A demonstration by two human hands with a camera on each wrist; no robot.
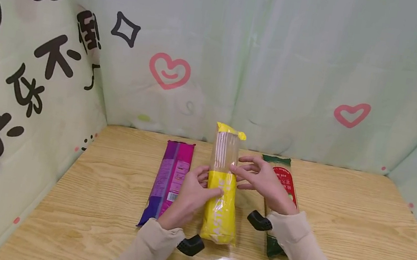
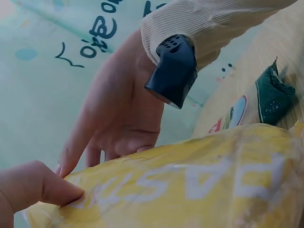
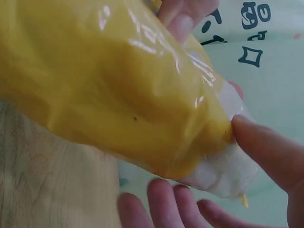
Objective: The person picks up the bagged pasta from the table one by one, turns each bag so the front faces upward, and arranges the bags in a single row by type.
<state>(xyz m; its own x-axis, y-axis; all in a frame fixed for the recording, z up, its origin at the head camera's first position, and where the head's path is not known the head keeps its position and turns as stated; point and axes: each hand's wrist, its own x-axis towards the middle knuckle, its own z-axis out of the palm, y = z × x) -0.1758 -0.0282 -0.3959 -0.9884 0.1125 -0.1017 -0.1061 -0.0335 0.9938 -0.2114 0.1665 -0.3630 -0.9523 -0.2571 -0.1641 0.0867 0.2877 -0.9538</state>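
Observation:
A yellow pasta packet (image 1: 220, 216) with a clear upper part and white lettering is held up at a tilt over the middle of the table. My left hand (image 1: 191, 193) grips its left side, the thumb across the front and the fingers partly hidden behind. In the left wrist view that thumb presses the yellow film (image 2: 213, 185). At the packet's right edge, my right hand (image 1: 265, 182) touches it with the thumb. The right wrist view shows its fingers (image 3: 164, 202) spread apart below the packet, not visibly curled round it.
To the left lies a purple and pink packet (image 1: 172, 174), partly behind the left hand. A green packet with a red label (image 1: 285, 176) lies on the right, under the right wrist. Patterned curtains (image 1: 211, 58) enclose the wooden table (image 1: 98, 203) at the back and sides.

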